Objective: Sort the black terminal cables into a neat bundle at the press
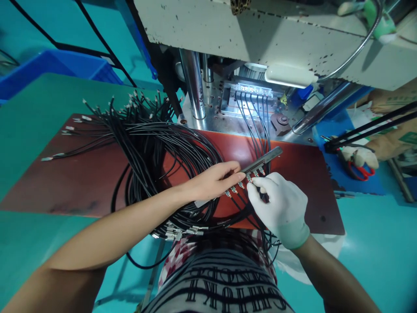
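Observation:
My bare left hand (216, 179) grips a narrow grey metal bar (267, 158) between thumb and fingers, holding it tilted above the red-brown board (302, 187). Several small metal cable connectors (233, 190) sit in a row along the bar's near edge, with black cables hanging below. My right hand (283, 208), in a white glove, has thumb and forefinger pinched at one cable connector (249, 178) on that edge. Its fingertips partly cover that connector. To the left lies a big coil of black cables (140, 143), with metal ends at its far side and near side.
Behind the board stands a press with steel columns (195, 87) and a lit metal mould (230, 104) with several cables running out of it. A white handle (289, 76) hangs above. Red-handled scissors (361, 171) lie at right; a blue bin (71, 65) stands far left.

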